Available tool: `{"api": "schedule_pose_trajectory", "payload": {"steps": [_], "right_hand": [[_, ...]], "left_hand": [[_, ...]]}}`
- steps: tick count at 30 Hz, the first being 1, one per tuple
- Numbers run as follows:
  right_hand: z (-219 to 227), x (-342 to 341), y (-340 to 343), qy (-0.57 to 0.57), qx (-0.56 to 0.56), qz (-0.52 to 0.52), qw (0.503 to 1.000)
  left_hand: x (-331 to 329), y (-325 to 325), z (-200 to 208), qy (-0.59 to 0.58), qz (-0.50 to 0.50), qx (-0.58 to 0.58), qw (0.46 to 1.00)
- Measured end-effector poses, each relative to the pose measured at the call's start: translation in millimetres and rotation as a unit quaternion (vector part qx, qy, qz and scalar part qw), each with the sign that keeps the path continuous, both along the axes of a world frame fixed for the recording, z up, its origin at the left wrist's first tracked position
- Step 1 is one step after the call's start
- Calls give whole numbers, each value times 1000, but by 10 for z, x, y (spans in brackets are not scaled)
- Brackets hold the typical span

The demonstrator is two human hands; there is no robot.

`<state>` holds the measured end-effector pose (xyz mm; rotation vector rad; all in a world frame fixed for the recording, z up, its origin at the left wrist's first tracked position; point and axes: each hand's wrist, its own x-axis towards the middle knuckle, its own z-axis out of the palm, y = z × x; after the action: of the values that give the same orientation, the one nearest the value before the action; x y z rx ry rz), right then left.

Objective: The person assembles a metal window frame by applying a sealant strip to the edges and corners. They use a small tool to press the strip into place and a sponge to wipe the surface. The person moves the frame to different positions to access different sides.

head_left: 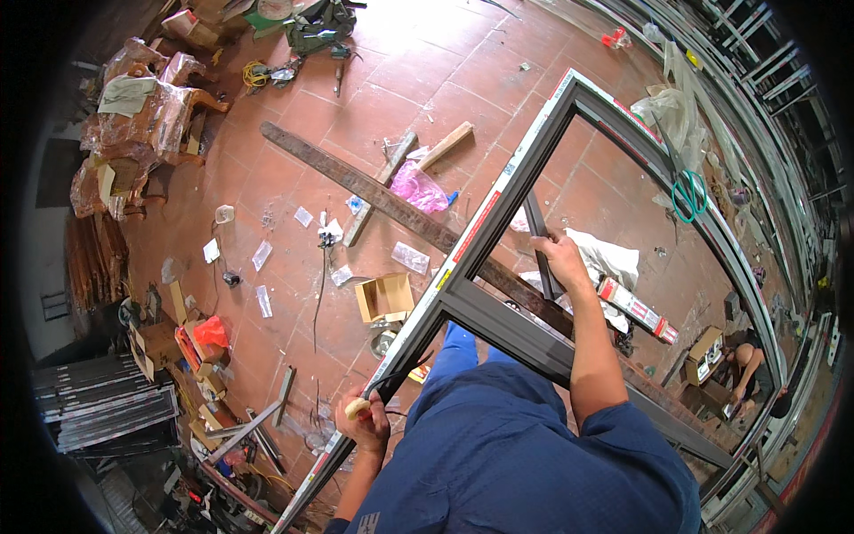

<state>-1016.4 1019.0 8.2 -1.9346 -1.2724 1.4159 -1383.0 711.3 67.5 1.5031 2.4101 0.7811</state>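
A large dark grey window frame (516, 322) with a crossbar stands tilted before me, white and red film along its edge. My right hand (565, 260) reaches over the upper opening, fingers closed around a dark grey metal strip (539, 233). Low on the left, beside the frame's edge, my left hand (363, 425) is closed on a pale round-ended tool (358, 408); its kind is not clear. A thin black strip (396, 374) curves away above that hand. Scissors with teal handles (689, 197) are at the frame's right side.
A long brown beam (356, 182) lies on the tiled floor (294, 329), crossing under the frame. Around it are an open cardboard box (385, 297), a pink plastic bag (420, 187) and a caulk tube (638, 310). Wrapped furniture (147, 107) stands left. Another person (752, 378) crouches lower right.
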Motion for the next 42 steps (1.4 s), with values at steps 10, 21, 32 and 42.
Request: {"api": "schedule_pose_trajectory", "payload": {"steps": [10, 21, 32, 42], "right_hand": [[-54, 3, -28, -85, -3, 58, 995], [-85, -7, -33, -92, -51, 73, 992], [-43, -34, -24, -85, -64, 71, 992], [-70, -26, -38, -78, -54, 74, 993]], "left_hand": [[43, 157, 174, 9, -31, 17, 999], [7, 145, 135, 22, -46, 21, 998], [-1, 109, 90, 3, -36, 25, 999], [19, 124, 122, 3, -33, 24, 999]]}}
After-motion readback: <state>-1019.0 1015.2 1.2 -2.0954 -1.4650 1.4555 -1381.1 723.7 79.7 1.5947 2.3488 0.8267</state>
